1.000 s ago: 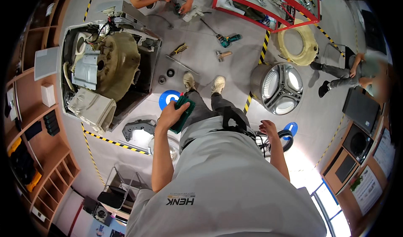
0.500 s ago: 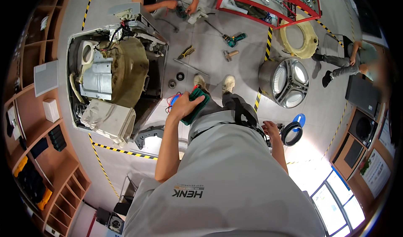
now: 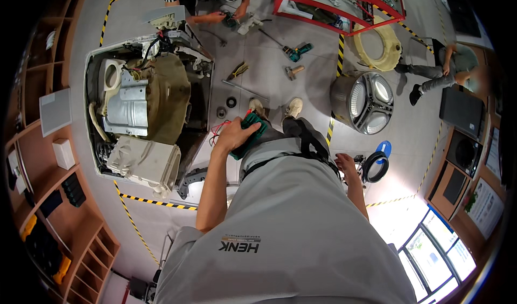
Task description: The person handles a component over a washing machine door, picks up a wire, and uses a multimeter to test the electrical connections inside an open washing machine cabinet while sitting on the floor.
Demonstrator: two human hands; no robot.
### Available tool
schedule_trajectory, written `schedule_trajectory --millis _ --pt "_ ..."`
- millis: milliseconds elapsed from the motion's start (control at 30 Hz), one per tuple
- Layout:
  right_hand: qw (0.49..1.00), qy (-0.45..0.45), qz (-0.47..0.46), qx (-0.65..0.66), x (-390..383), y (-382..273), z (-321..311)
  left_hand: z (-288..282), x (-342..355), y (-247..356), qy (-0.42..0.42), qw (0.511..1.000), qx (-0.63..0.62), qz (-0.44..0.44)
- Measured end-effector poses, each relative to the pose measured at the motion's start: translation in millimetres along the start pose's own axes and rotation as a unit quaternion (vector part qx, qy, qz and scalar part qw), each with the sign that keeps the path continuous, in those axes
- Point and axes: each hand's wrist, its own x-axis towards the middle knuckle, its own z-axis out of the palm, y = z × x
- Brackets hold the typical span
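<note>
My left hand [image 3: 235, 135] is wrapped round a dark green multimeter [image 3: 249, 137], held in front of my waist, with thin red and black leads [image 3: 216, 131] showing beside it. Down by my right hip hangs my right hand [image 3: 346, 164], its fingers loosely apart and nothing in them. A black rubber ring [image 3: 375, 167] is the thing nearest to it, with a blue round piece [image 3: 383, 149] behind. To the left lies an opened washing machine [image 3: 148, 102], its tub and metal plate exposed.
A steel drum [image 3: 363, 102], a cream ring-shaped cover [image 3: 379, 48], a hammer [image 3: 295, 72], a power drill [image 3: 297, 51] and pliers [image 3: 238, 70] lie on the floor. Beyond stands a red tool cart [image 3: 344, 21]. One co-worker's hands [image 3: 229, 16] handle a part; another person [image 3: 447, 70] sits at right.
The whole view has shifted slightly. My left hand still grips the multimeter at about the same spot, and my right hand stays by my hip. The far co-worker's hands have moved a little.
</note>
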Motion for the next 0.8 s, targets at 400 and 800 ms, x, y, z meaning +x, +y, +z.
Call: schedule_trajectory --millis 400,800 --pt "1.000 0.013 0.001 -0.006 -15 -7 6 -2 9 -12 0.002 1.000 0.001 0.023" --pt "1.000 0.008 0.003 -0.021 -18 -2 12 -3 10 -15 -0.008 1.000 -0.007 0.011"
